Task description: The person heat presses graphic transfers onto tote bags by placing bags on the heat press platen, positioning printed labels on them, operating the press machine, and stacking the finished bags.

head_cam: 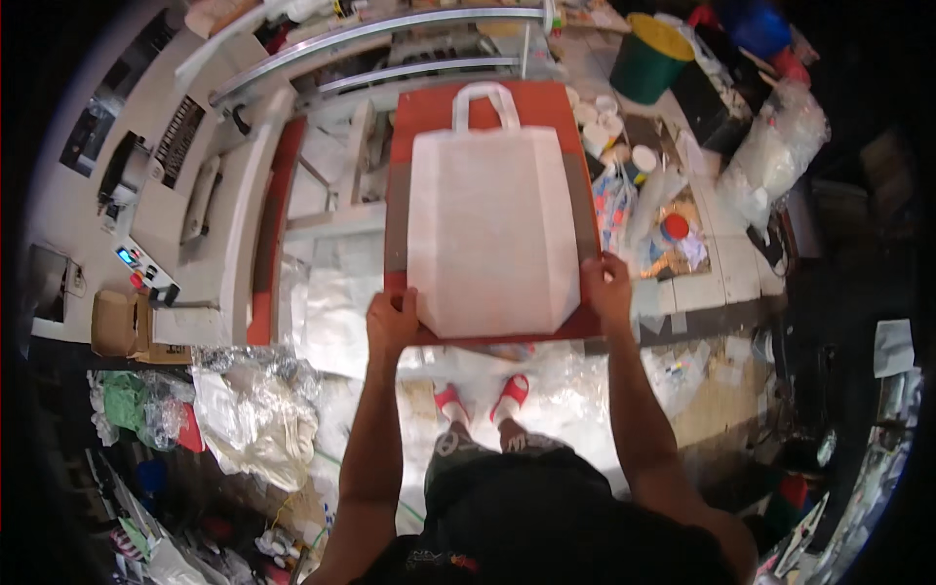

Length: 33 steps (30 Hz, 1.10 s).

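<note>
A white fabric tote bag lies flat on a red board with darker side strips, its looped handles pointing away from me. My left hand is at the board's near left edge, by the bag's lower left corner, thumb and fingers pinched together. At the right edge, a little higher, my right hand has its thumb and index finger curled at the bag's lower right side. Whether each hand pinches the bag, the board or both cannot be told.
A white machine with a small control panel stands left, beside an open cardboard box. A metal rail crosses beyond the board. Tubs, a red-lidded container and a green bucket stand right. Plastic wrapping lies lower left.
</note>
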### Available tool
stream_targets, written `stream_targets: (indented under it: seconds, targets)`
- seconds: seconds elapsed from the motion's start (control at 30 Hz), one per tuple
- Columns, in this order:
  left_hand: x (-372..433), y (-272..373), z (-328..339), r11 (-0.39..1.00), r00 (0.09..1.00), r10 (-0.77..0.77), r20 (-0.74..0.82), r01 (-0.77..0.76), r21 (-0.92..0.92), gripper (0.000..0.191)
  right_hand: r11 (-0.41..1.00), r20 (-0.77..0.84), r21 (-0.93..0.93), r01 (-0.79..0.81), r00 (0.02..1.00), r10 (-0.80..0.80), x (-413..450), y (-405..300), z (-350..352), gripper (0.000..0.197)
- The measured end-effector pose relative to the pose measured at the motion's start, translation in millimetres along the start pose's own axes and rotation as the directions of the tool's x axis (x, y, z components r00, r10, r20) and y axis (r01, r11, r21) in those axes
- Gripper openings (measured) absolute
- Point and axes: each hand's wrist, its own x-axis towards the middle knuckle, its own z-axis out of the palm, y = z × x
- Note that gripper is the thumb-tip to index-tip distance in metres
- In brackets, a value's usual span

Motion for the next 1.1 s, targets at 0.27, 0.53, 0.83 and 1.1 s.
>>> stream_targets:
  seconds: [0.27, 0.53, 0.83, 1.1]
  targets:
    - [-112.6, -130.1, -55.4, 0.977, 0.996, 0.088, -0.001, -0.086, 0.197, 0.027, 0.929, 0.305, -0.320, 0.185, 0.949, -0.084, -97.3, 185.6, -12.0, 0.040]
    - [-293.6, -219.3, -59.2, 0.894, 0.797, -0.428, 0.426, 0.305, 0.328, 0.032, 0.785, 0.739, -0.349, 0.512, 0.666, -0.106, -154.6, 216.8, 119.3, 0.040]
    - [-312.5, -230.5, -63.0, 0.829, 0.682, -0.552, 0.480, 0.385, 0.406, 0.034, 0.562, 0.698, -0.698, 0.444, 0.596, 0.396, -164.9, 231.2, 121.0, 0.036]
    - [-235.7, -192.4, -32.5, 0.933, 0.894, -0.356, 0.270, 0.354, 0.057, 0.026, 0.973, 0.956, -0.171, 0.153, 0.266, 0.126, -167.7, 3.3, 51.1, 0.026]
